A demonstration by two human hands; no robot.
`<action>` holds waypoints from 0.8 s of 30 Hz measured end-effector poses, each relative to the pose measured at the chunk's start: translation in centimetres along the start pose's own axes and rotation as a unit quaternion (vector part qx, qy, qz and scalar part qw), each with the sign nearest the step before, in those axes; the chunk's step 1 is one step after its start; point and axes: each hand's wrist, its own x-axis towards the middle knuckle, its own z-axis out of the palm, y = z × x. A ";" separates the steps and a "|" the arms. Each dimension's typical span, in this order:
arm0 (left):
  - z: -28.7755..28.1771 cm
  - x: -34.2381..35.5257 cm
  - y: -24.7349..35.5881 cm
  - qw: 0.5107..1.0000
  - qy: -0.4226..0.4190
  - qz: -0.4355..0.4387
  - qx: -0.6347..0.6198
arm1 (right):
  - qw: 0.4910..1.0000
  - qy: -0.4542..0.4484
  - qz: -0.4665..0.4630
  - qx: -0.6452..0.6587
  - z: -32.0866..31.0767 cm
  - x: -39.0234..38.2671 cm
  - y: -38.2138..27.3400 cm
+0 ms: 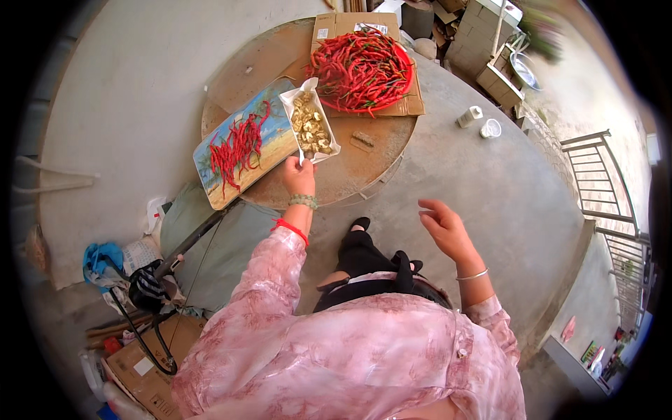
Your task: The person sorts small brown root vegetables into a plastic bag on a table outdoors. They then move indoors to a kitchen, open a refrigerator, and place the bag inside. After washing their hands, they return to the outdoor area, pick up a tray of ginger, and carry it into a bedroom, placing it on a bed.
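Note:
My left hand (299,176) pinches the near end of a white open box (329,155), which rests on a round brown table (374,168). Inside the box lie lumpy brown-and-cream pieces (309,122), whose kind I cannot make out. Just left of it, a rectangular board with a beach picture (280,148) bears a loose row of red chilies (238,150). Beyond the box, a red round tray (408,70) is heaped with many red chilies (357,66). My right hand (446,227) hangs in the air right of the table, fingers apart, holding nothing.
Flattened cardboard (414,105) lies under the red tray. A white cup (491,128) and a pale container (470,116) stand on the concrete floor at right. Metal railings (595,171) line the far right. A dark metal pole (192,238) and a cardboard box (143,367) are at lower left.

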 end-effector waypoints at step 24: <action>43.8 -50.6 17.0 0.771 -0.629 -0.044 -0.089 | 0.695 0.517 -0.198 0.458 -40.5 -31.3 17.0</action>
